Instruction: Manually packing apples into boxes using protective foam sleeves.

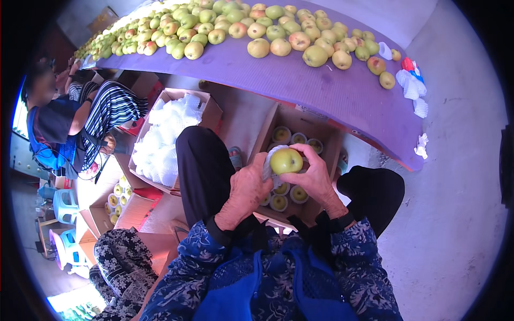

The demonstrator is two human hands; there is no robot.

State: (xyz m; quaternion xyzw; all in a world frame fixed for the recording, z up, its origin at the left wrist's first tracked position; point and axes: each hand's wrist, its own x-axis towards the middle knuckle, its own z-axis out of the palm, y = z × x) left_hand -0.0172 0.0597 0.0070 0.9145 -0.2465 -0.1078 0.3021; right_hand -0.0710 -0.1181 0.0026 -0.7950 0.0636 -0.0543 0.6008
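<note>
Between my hands, above an open cardboard box (265, 132), is a yellow-green apple (286, 161). My right hand (319, 176) grips the apple from the right, thumb below and fingers above. A white foam net sleeve (270, 162) is pinched in my left hand (249, 186) and lies against the apple's left side. How far the sleeve covers the apple's far side is hidden. Inside the box sit several apples in foam nets (299, 194), partly covered by my hands.
Many loose apples (237, 30) lie on a purple-covered table (241, 66) ahead. Foam nets (411, 86) rest at its right end. A carton of foam nets (168, 136) stands left of my knee. Further left are a seated person (60, 120), a box of netted apples (118, 198) and another person's patterned trousers (122, 265).
</note>
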